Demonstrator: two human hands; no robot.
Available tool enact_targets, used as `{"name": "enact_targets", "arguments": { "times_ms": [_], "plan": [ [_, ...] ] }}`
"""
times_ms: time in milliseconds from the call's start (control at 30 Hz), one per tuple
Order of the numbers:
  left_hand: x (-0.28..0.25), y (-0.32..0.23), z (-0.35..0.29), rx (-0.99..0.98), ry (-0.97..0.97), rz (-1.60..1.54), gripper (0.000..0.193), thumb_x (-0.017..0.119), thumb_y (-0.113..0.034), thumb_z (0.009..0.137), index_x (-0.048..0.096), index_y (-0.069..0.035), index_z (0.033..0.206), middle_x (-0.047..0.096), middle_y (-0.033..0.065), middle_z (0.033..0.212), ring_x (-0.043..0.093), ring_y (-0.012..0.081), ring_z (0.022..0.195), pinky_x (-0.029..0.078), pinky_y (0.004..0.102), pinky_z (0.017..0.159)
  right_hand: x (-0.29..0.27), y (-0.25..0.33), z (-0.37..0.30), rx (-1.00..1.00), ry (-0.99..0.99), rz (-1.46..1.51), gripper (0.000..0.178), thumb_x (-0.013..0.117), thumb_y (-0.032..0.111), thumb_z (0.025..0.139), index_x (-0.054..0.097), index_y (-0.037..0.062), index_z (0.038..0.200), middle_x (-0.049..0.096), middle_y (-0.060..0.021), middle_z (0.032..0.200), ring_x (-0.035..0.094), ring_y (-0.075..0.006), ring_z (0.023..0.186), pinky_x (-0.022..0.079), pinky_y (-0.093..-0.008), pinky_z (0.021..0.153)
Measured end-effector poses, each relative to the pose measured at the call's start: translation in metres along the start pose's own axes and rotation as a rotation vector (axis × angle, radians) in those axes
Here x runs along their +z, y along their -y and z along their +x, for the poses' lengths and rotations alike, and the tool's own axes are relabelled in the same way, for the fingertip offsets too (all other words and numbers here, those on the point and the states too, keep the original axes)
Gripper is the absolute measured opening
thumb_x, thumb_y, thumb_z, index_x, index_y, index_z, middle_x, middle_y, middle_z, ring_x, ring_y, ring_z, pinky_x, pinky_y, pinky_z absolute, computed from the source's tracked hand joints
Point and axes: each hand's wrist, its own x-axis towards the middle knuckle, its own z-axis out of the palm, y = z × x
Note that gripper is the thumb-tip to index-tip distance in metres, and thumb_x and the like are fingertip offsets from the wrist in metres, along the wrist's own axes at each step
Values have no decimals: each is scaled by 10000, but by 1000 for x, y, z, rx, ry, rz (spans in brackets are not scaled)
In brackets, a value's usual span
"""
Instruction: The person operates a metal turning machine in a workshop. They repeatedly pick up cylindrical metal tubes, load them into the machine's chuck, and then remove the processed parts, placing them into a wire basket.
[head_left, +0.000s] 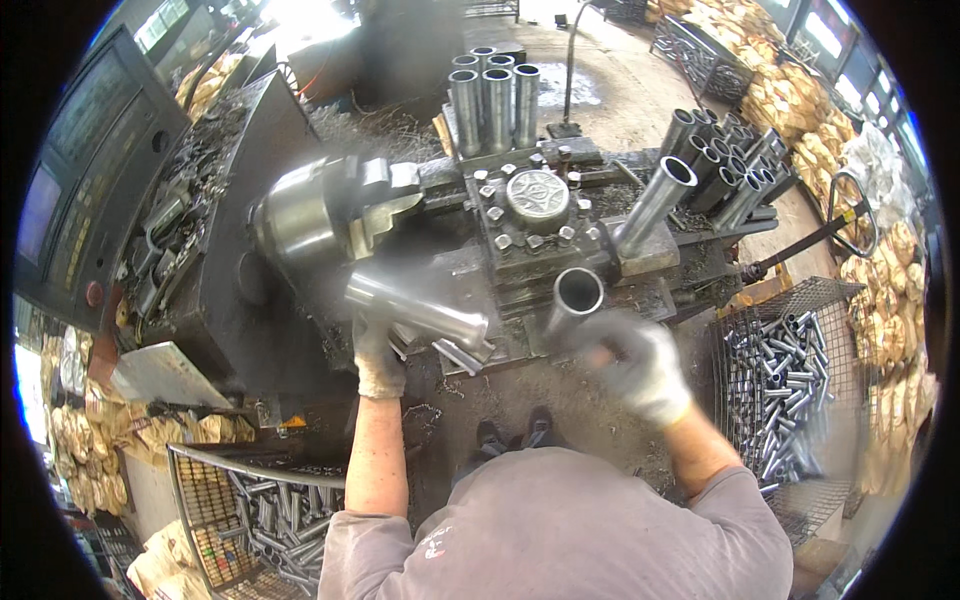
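Observation:
My left hand [378,360], in a pale work glove, is closed around a shiny steel tube [418,310] that lies almost level below the lathe chuck [305,215]. My right hand [648,368], also gloved, is smeared by motion beside a darker steel tube [577,297] with its open end up. Whether its fingers touch that tube cannot be made out. Between the hands and the far side sits the square tool post [538,198] with a round embossed cap and several bolts. A bright tube [655,205] stands tilted to its right.
Several upright tubes [495,105] stand behind the tool post, and darker ones [730,165] cluster at the right. Wire baskets of short tubes stand at right [790,390] and lower left [285,520]. A control panel [90,190] and a chip-covered ledge [175,215] flank the left side.

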Motion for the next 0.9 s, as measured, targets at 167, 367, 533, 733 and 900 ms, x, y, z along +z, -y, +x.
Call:
{"name": "enact_targets", "arguments": {
  "times_ms": [167,367,533,733,900],
  "plan": [
    [-50,-5,-9,-151,141,-317,831,532,-789,984,647,-63,1371,744,170,1245,736,377,1077,610,563,918,167,-3,15,225,531,-225,459,792,287,915,655,81,1301,752,-221,1102,773,-387,938,629,-496,801],
    [-82,11,-30,-266,74,-344,862,548,-848,929,662,-95,1334,739,183,1228,736,382,1047,620,584,861,210,-45,48,73,443,-340,331,750,340,905,733,43,1049,752,-194,862,768,-355,785,606,-488,694],
    [-73,13,-41,-282,38,-421,829,596,-798,944,653,-58,1312,735,159,1211,726,364,1065,608,550,918,159,11,81,398,480,212,550,797,496,876,778,20,1151,784,-176,993,753,-311,920,584,-419,869],
    [9,-19,-45,-146,263,-316,840,466,-634,1100,345,-8,1647,499,142,1582,470,313,1457,329,447,1262,174,45,91,628,660,166,788,880,510,776,680,-45,1298,775,-244,1104,769,-313,1027,596,-412,936],
    [11,-49,-13,31,240,-150,774,528,-584,1087,419,-9,1595,584,143,1500,594,299,1364,488,478,1153,99,97,153,-90,548,40,844,883,348,739,578,-14,1437,757,-264,1144,763,-357,1077,609,-436,951]
  ]
}}
